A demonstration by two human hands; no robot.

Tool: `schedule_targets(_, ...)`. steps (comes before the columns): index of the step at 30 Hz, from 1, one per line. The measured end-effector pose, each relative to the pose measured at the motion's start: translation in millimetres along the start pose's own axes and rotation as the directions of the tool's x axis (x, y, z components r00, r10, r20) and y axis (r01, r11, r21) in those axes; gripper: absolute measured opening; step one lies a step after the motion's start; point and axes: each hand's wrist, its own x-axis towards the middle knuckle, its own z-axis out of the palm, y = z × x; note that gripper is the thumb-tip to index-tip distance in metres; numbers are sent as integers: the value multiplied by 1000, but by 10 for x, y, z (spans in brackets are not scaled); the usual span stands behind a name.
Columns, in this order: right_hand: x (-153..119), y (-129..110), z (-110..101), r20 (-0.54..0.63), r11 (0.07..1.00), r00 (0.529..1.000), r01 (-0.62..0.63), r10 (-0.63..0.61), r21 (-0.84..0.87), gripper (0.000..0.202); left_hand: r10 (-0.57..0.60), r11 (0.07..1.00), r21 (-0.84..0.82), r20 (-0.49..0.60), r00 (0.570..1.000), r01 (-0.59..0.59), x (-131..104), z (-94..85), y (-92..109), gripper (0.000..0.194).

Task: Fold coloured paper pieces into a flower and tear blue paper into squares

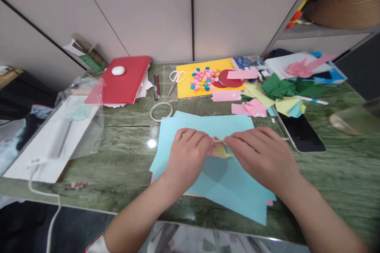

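Note:
My left hand [188, 158] is closed with its fingertips at a small folded paper piece [221, 151] in pink, yellow and blue. A thin pale stick [219, 140] lies along the top of that paper and runs between both hands. Pinched in my right hand [264, 160] is the stick, whose far end seems to poke out past the knuckles on the right. Fingers hide much of the paper and where exactly it meets the stick. Both hands are above a loose stack of light blue paper sheets [231, 189].
Behind the stack lie a roll of tape [161, 111], scissors [175, 80] and a yellow sheet [184, 91] bearing small coloured paper balls [204, 78]. Folded green paper [279, 87] and a phone [305, 132] are at right. Left are a red folder [127, 83] and a plastic bag [92, 134].

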Motion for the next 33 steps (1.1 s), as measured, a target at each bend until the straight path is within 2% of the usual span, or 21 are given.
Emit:
schedule_targets(7,-9,19,-8,24,1000,1000,1,-1,-14,17,-10,1000,-13,9,1000,10,10,-5,0,15)
schedule_targets(11,-5,28,-13,57,1000,998,14,-13,-11,21,-28,999,-15,40,999,29,-2,19,-5,13)
schedule_targets(20,34,33,-33,31,998,998,52,-51,-33,23,-35,999,5,114,993,34,-13,47,-18,10)
schedule_targets(25,24,49,-14,69,997,995,74,-72,-29,26,-46,999,7,157,987,45,-8,34,-21,12)
schedule_targets(33,11,55,6,85,997,993,82,-82,0,23,-57,998,-13,200,978,61,-5,47,-11,12)
